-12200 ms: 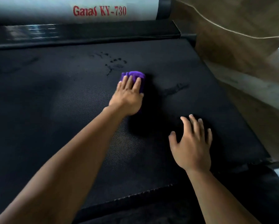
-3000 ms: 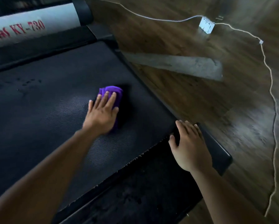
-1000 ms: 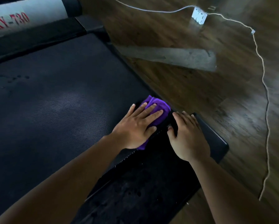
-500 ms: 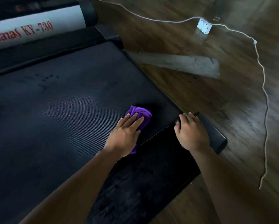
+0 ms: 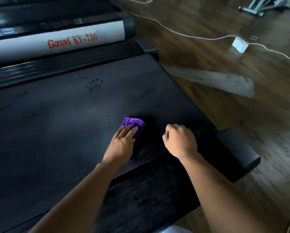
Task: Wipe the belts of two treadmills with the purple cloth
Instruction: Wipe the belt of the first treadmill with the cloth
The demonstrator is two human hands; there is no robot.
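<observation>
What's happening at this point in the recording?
A person is wiping a treadmill belt. The left hand presses the purple cloth flat on the belt with straight fingers, near the belt's right rear corner. The right hand is beside it, fingers curled and holding nothing. Dark spots show farther up the belt, near the white cover.

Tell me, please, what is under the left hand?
The purple cloth, pressed flat on the treadmill belt by the left hand. Its middle is hidden beneath the palm.
</observation>
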